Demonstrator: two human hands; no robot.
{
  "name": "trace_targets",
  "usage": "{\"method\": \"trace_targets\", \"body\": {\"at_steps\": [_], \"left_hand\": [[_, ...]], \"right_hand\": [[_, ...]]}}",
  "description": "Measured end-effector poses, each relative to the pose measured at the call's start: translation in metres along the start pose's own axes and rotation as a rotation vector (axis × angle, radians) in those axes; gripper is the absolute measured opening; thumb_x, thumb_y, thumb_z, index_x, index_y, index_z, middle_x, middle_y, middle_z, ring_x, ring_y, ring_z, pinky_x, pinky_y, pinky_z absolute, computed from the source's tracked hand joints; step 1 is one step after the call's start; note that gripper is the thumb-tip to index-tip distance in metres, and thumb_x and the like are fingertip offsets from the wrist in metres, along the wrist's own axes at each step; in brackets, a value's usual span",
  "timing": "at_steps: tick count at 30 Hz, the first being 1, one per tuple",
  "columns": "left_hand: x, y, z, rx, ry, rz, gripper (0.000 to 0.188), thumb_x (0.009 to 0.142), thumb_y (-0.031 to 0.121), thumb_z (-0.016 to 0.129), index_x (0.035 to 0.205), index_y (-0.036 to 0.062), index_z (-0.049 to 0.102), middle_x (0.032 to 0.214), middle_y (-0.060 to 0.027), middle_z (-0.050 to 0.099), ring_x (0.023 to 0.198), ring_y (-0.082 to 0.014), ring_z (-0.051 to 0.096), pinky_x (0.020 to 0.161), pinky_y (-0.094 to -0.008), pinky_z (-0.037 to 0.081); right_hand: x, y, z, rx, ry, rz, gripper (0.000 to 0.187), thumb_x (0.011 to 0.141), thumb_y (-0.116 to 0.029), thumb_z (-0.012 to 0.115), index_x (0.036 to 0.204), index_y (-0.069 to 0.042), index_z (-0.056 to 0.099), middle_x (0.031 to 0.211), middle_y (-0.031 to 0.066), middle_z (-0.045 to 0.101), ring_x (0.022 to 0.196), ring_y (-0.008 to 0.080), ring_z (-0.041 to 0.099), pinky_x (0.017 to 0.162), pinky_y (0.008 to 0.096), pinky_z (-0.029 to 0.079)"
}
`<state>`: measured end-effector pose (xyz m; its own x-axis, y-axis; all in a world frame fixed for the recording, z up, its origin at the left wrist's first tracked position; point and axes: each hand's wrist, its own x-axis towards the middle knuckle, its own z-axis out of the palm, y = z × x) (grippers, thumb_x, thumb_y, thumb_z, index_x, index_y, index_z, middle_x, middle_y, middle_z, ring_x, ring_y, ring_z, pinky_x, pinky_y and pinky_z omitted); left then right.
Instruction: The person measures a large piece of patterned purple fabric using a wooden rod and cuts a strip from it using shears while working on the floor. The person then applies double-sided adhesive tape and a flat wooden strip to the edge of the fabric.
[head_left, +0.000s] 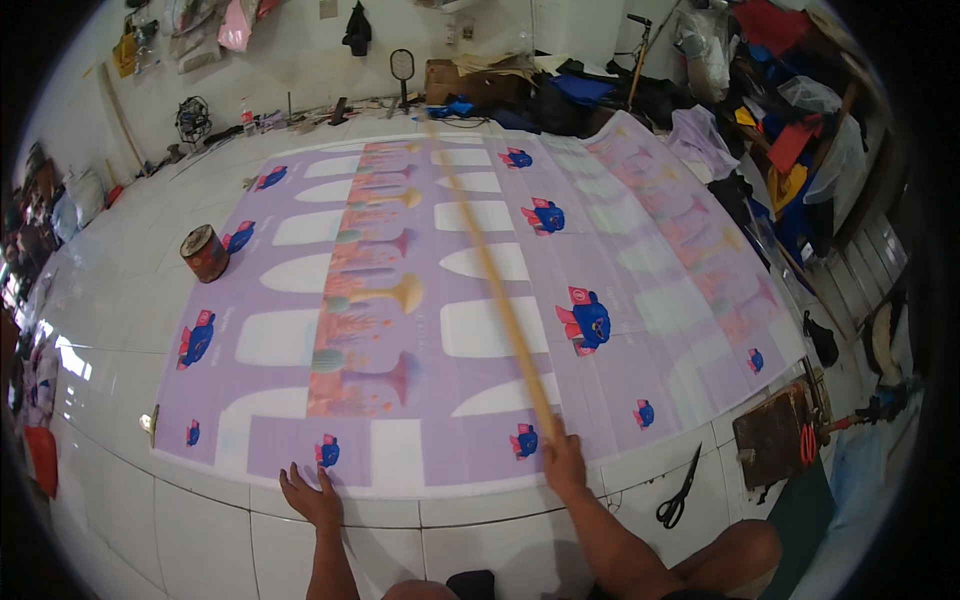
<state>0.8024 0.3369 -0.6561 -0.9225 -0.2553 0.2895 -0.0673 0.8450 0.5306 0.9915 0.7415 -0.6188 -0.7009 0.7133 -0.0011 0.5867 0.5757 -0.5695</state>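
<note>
Head view. The person sits on a white tiled floor (pixel 130 300), knee visible at 5 o'clock, facing a large printed sheet (pixel 620 260) spread flat ahead. The sheet is lilac, with rows of white arched panels, a band of orange-pink trumpet shapes and scattered blue-and-red fish figures.

Right hand (pixel 563 458): closed around the near end of a long wooden stick (pixel 495 275), at the sheet's near edge. The stick's long axis runs away from the person, from about 6 o'clock to 12 o'clock, leaning slightly left at its far end. It crosses the whole sheet and ends near the far border. Whether it rests on the sheet or is lifted just off it cannot be told; the shaft is motion-blurred.

Left hand (pixel 312 495): open, fingers spread, palm down on the near edge of the sheet, empty, well apart from the right hand at roughly 9 o'clock from it. The right hand alone has the stick; the left is clear of it.

Surroundings: black-handled scissors (pixel 679 490) lie on the tiles at 4 o'clock of the right hand, near it. A dark board (pixel 770 435) sits beyond them. A rusty round tin (pixel 205 252) stands at the sheet's left edge, touching or just beside it. Heaps of fabric and bags (pixel 780 130) crowd the room from 1 to 3 o'clock; a small fan (pixel 193 118) stands by the far wall at 11 o'clock.
</note>
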Motion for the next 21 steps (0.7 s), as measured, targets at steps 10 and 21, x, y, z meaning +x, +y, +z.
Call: {"method": "trace_targets", "body": {"at_steps": [10,21], "left_hand": [[-0.015,0.003,0.005,0.107,-0.022,0.098,0.061,0.088,0.029,0.068,0.135,-0.0025,0.048,0.146,-0.0285,0.036,0.136,-0.0451,0.032,0.112,-0.0544,0.028],[-0.014,-0.009,0.006,0.058,-0.021,0.088,0.059,0.088,0.032,0.067,0.133,-0.0024,0.052,0.146,-0.0275,0.038,0.136,-0.0442,0.033,0.112,-0.0541,0.027]], "right_hand": [[-0.006,-0.058,0.043,-0.086,-0.199,-0.174,0.052,0.098,-0.032,0.055,0.148,-0.032,0.042,0.110,0.0200,0.051,0.095,0.0366,0.059,0.080,0.0477,0.053],[0.019,0.014,0.001,-0.170,-0.038,0.177,0.058,0.098,-0.032,0.053,0.152,-0.035,0.033,0.107,0.0210,0.052,0.093,0.0404,0.060,0.082,0.0509,0.050]]}}
